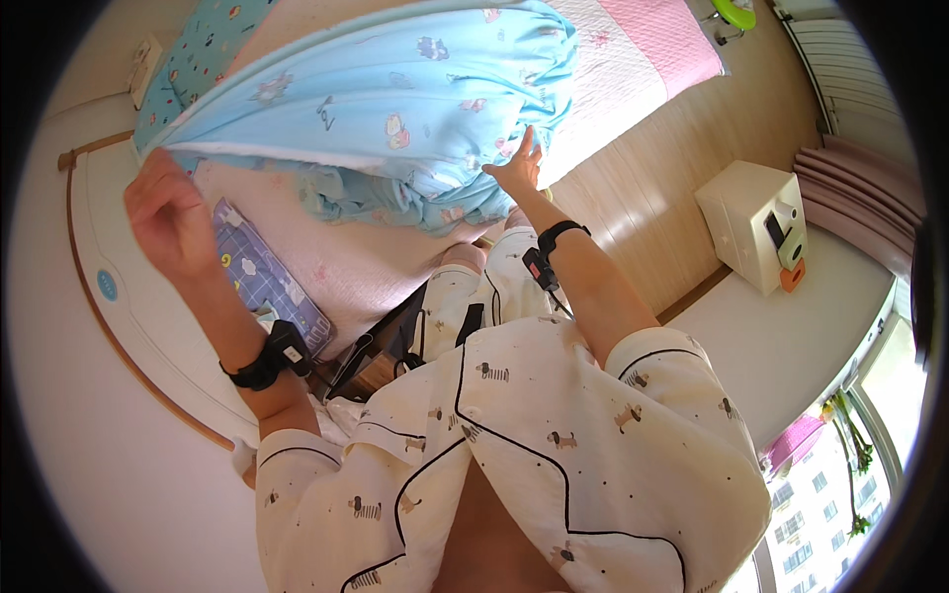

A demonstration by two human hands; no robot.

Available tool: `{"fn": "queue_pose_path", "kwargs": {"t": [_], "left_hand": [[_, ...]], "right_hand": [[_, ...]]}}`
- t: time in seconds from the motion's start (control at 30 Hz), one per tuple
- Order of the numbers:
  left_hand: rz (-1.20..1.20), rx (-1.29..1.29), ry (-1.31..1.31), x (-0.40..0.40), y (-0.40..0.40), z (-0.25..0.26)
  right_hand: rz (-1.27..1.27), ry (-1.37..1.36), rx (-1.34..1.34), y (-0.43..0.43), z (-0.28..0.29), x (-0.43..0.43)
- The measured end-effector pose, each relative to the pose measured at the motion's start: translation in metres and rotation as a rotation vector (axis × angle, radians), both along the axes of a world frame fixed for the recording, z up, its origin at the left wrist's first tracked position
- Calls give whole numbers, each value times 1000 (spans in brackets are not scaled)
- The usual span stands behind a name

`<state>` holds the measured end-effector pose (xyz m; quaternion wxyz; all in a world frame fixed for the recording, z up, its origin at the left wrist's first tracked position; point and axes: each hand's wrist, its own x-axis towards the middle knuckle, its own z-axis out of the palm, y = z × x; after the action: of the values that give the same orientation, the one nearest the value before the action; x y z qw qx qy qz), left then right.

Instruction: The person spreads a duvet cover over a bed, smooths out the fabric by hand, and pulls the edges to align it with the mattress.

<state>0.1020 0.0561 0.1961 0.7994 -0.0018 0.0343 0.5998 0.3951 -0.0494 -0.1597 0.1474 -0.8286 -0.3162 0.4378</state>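
Observation:
A light blue printed bedding cover (415, 96) lies bunched across the bed, one side of it stretched towards the headboard. At the left, my left hand (169, 211) grips a corner of this cover and pulls it taut. My right hand (519, 167) is at the cover's near right part with its fingers spread; whether it touches the cloth I cannot tell. Below the cover shows a pink quilted bedspread (282, 215). A purple-blue checked pillow or mat (263, 274) lies between my left forearm and the bedspread.
The white headboard (148, 274) with wooden trim curves along the left. A teal printed pillow (193, 67) is at the far left of the bed. On the right stand a white bedside cabinet (749, 215), a pink curtain (852, 193) and a window. Wooden floor (630, 200) runs beside the bed.

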Motion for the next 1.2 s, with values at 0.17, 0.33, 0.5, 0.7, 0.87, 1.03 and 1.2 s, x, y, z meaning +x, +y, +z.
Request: {"fn": "queue_pose_path", "kwargs": {"t": [0.17,0.33,0.5,0.7,0.87,1.03,1.2], "left_hand": [[251,132,40,-52,-42,117],[537,278,150,-157,-93,182],[661,273,398,-281,-111,198],[862,-307,1320,-358,-188,49],[725,-428,1724,-243,-157,-66],[304,21,1464,-92,-97,-53],[313,494,1787,-16,-73,-22]], "right_hand": [[272,2,-97,16,3,-27],[628,24,-47,20,0,-98],[875,72,306,41,-80,-145],[1320,546,390,96,78,-104],[706,682,1026,185,297,-60],[989,696,1186,142,395,-131],[1274,668,1011,112,363,-167]]}}
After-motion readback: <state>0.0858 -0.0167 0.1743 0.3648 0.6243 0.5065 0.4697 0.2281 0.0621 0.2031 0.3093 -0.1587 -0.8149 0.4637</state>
